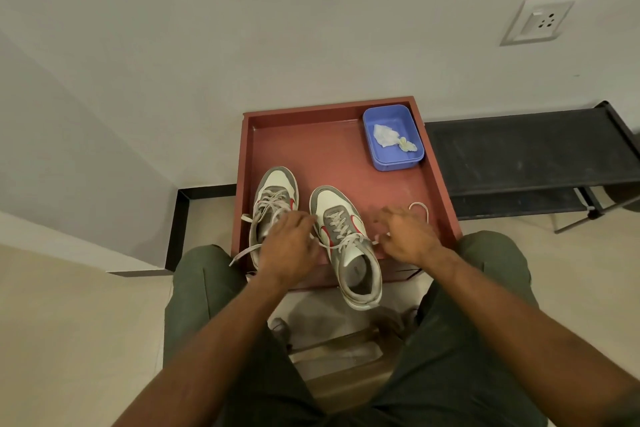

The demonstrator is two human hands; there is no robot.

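Two grey and white sneakers with red accents stand on a red-brown tray table [346,149]. The left sneaker [275,191] has loose laces trailing off its side. The right sneaker [349,246] juts over the table's near edge. My left hand [289,246] lies between the two shoes, over the left one's heel, fingers curled at the right shoe's lace. My right hand [405,236] is to the right of the right sneaker and pinches the end of its lace [360,240], which runs taut across the shoe. A loop of lace [420,210] shows beyond its fingers.
A blue plastic tub [393,138] holding crumpled tissue sits at the table's far right corner. A black bench rack [530,152] stands to the right against the white wall. A socket plate [540,22] is on that wall. My knees flank the table.
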